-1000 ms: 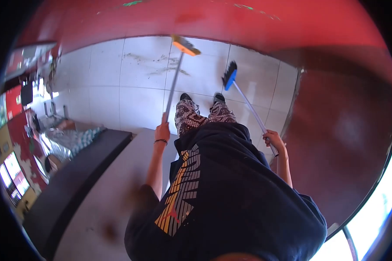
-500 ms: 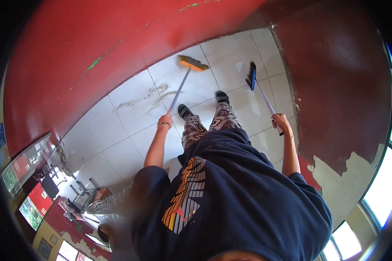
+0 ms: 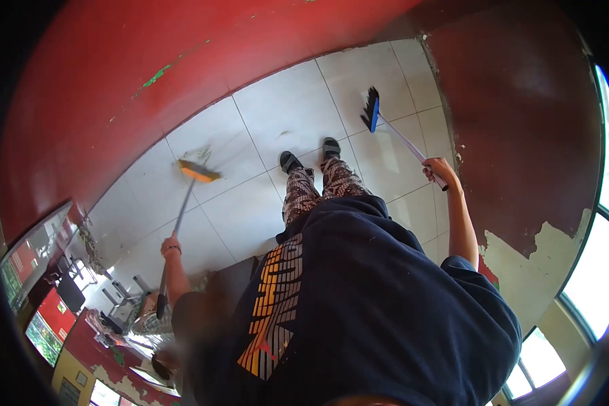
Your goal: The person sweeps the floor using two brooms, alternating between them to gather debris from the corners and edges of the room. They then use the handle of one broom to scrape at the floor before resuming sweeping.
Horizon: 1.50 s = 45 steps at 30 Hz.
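On pale tiles (image 3: 284, 101): left hand (image 3: 171, 245) wrapped round orange broom (image 3: 199, 172), shaft (image 3: 185, 206) slanting forward to dirt (image 3: 201, 154); right hand (image 3: 438, 169), farther off, clasps blue broom (image 3: 375, 116).

The left arm (image 3: 176, 276) reaches forward and out to the side (its upper part is blurred), the left hand (image 3: 171, 245) curled into a grip. The right arm (image 3: 461, 223) stretches forward on the other side, slightly bent, with the right hand (image 3: 440, 170) likewise clenched and angled inward; both feet (image 3: 289, 161) stand a little apart, toes forward.
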Motion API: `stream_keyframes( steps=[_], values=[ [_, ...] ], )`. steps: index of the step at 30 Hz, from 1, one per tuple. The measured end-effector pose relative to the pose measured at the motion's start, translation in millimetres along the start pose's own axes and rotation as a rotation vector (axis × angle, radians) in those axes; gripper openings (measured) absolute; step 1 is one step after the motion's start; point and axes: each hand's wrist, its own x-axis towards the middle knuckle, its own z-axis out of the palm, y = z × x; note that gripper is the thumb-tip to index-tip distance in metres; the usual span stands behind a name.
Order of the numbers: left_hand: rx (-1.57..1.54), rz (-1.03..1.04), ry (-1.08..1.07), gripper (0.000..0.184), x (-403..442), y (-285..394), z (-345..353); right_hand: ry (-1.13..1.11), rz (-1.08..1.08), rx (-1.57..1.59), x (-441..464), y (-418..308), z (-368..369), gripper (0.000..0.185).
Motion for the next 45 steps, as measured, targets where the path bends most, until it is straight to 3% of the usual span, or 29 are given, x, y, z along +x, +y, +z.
stream_keyframes(
  steps=[3, 7, 10, 12, 13, 17, 19, 20, 21, 22, 23, 25, 26, 27, 28, 31, 32, 34, 36, 38, 40, 42, 45],
  values=[
    [-0.029, -0.145, 0.052, 0.039, 25, -30, 24, 0.001, -0.032, -0.024, -17, -4, -6, 0.014],
    [-0.174, -0.267, 0.134, 0.039, -7, -36, 23, -0.020, -0.071, -0.135, 9, 4, -50, 0.015],
    [-0.218, -0.296, 0.209, 0.039, -83, -28, -8, 0.140, 0.014, -0.214, 50, 11, -75, 0.017],
    [-0.191, -0.282, 0.204, 0.041, -133, -12, -37, 0.149, -0.006, -0.214, 91, 15, -91, 0.018],
    [-0.174, -0.232, 0.199, 0.044, -151, -1, -52, 0.034, -0.106, -0.242, 140, 35, -105, 0.017],
    [-0.184, -0.064, 0.158, 0.047, -209, 50, -82, 0.017, -0.241, -0.853, 228, 60, -46, 0.025],
    [-0.197, 0.052, 0.152, 0.047, -218, 87, -94, -0.059, -0.700, -1.856, 337, 102, -19, 0.007],
    [-0.189, 0.111, 0.161, 0.047, -215, 102, -95, -0.032, -0.734, -1.788, 318, 84, 8, 0.012],
    [-0.178, 0.172, 0.169, 0.047, -208, 118, -91, 0.021, -0.500, -1.543, 282, 60, 43, 0.012],
    [-0.174, 0.236, 0.158, 0.050, -199, 134, -88, -0.002, -0.628, -1.637, 275, 54, 67, 0.012],
    [-0.159, 0.300, 0.173, 0.055, -195, 152, -88, 0.009, -0.552, -1.507, 233, 32, 92, 0.011],
    [-0.128, 0.400, 0.138, 0.060, -194, 202, -102, 0.030, -0.144, -1.205, 216, 16, 116, 0.017],
    [-0.091, 0.465, 0.145, 0.061, -180, 217, -99, 0.051, -0.146, -1.166, 199, 13, 125, 0.017],
    [-0.051, 0.533, 0.155, 0.061, -164, 228, -91, 0.192, 0.003, -0.873, 189, 14, 136, 0.017],
    [-0.043, 0.569, 0.174, 0.061, -153, 240, -88, 0.232, 0.011, -0.756, 182, 20, 141, 0.018],
    [0.037, 0.698, 0.165, 0.059, -119, 255, -67, 0.036, -0.297, -1.150, 147, 34, 155, 0.017],
    [0.049, 0.742, 0.182, 0.059, -105, 249, -57, -0.028, -0.396, -1.299, 124, 28, 163, 0.016],
    [-0.017, 0.722, 0.185, 0.057, -71, 216, -26, 0.070, -0.306, -0.991, 72, 18, 192, 0.016],
    [-0.025, 0.678, 0.164, 0.057, -50, 158, -8, 0.034, -0.289, -0.983, 48, 15, 232, 0.018],
    [-0.014, 0.602, 0.142, 0.056, -26, 91, 18, -0.053, -0.574, -1.193, 33, 23, 276, 0.020],
    [-0.015, 0.497, 0.142, 0.052, -1, 18, 50, 0.025, -0.564, -1.082, 19, 30, 327, 0.021],
    [0.012, 0.417, 0.116, 0.050, 7, -51, 57, -0.157, -0.902, -1.712, 18, 30, 377, 0.019],
    [0.044, 0.271, 0.131, 0.048, 15, -120, 66, -0.279, -0.888, -1.540, -12, 28, 447, 0.009]
  ],
)
